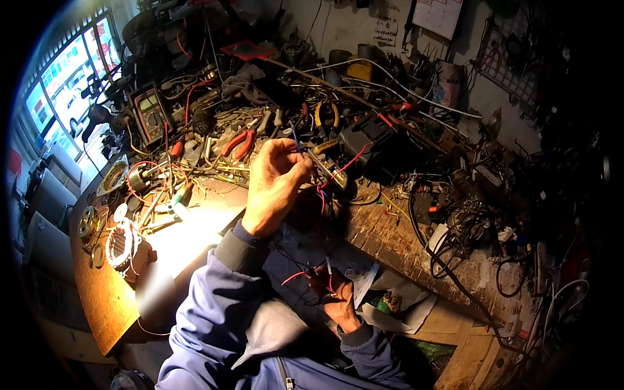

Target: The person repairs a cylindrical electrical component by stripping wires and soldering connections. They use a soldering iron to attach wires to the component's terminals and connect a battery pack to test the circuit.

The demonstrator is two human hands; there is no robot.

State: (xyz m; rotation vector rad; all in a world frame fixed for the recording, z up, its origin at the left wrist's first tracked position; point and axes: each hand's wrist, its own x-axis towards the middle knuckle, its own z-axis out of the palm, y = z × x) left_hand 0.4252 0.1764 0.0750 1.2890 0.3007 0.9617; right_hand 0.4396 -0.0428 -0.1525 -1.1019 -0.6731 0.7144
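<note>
My left hand [276, 185] is raised over the bench edge, its thumb and forefinger pinched on a thin blue wire [296, 136] that sticks up past the fingertips. Lower and to the right, in shadow, my right hand [338, 302] is closed around wires, with a red wire [331, 284] and a pale sleeve showing at its fingers. Another red wire end [296, 277] juts out to its left. Between the hands hangs a bundle of red, blue and dark wires [322, 193]. A red lead [351, 161] runs from near this bundle toward a black box [370, 140].
Tools and scrap crowd the bench: red-handled pliers [240, 144], yellow-handled pliers [326, 118], a multimeter [151, 116]. A wound motor stator [122, 248] stands at the left under bright light. Tangled wires [481, 221] cover the right side. White papers [396, 315] lie below the bench edge.
</note>
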